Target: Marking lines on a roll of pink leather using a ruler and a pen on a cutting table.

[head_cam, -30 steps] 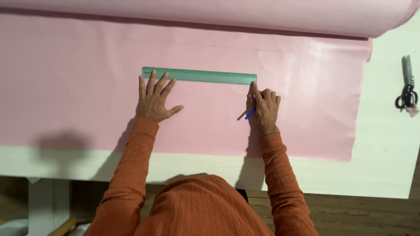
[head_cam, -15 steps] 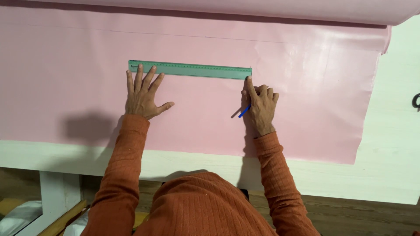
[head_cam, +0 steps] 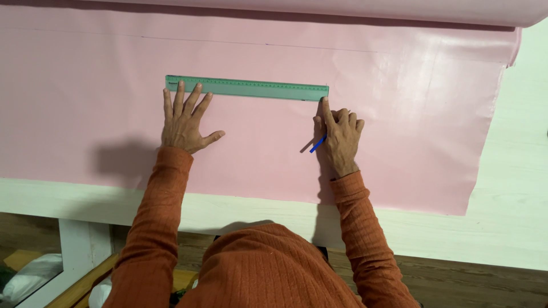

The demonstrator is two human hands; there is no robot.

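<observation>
Pressing flat with spread fingers, our left hand (head_cam: 185, 122) pins the left end of a green ruler (head_cam: 247, 88) lying across a pink sheet (head_cam: 399, 114) on the white tabletop (head_cam: 514, 217). At the ruler's 3 o'clock end, our right hand (head_cam: 340, 134) closes on a blue pen (head_cam: 318, 144), forefinger touching the ruler's corner. A rolled part of the sheet lies at 12 o'clock.

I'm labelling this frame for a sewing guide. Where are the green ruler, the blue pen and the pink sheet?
green ruler (head_cam: 251, 88), head view, middle of its length.
blue pen (head_cam: 317, 144), head view, shaft sticking out below the right hand.
pink sheet (head_cam: 416, 114), head view, bare area right of the ruler.
</observation>
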